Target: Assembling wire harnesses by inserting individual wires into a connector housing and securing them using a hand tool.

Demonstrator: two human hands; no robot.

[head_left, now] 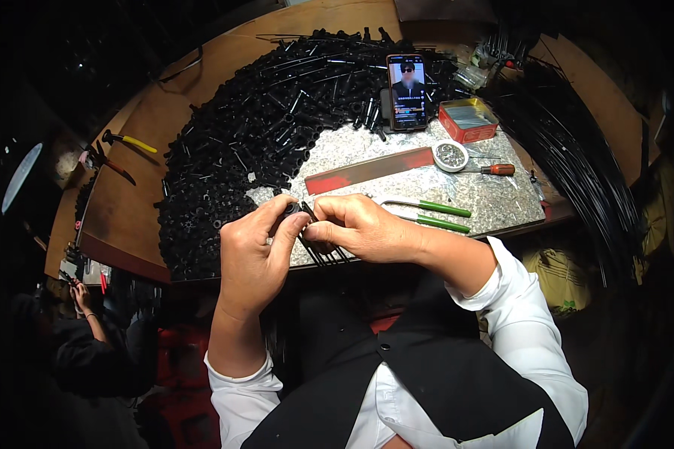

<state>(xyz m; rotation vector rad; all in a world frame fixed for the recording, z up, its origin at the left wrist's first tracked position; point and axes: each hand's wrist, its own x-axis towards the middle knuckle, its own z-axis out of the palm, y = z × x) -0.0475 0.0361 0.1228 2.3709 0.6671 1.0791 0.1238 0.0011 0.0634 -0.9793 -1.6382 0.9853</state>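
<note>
Step in hand: both hands work fingertip to fingertip at the front of the tabletop (494,202); I judge this to be close handling of small parts, with the rods and a dark piece brought together.
Left hand (256,251): thumb and forefinger are pinched on a small dark piece (291,210), which is mostly covered.
Right hand (363,228): the fingers are closed on several thin black rods (320,257), just beside the left thumb.
Next move calls for: in my judgement, a steady pinch on both sides and careful lining up, since slim rods could slip or fan out.
Rods' look: slim, dark and straight, slightly spread, their lower ends slanting below the right hand.
Rods' place: between the two hands, over the near edge of the tabletop.
Poor view: the fingers hide the meeting point, so I cannot tell whether rods and piece are joined.
Beyond the hands: a reddish-brown flat bar (371,170) lies near, with green-handled pliers (443,213) partly behind the right hand.
Left and far side: a broad heap of black parts (236,142) covers much of the surface.
</note>
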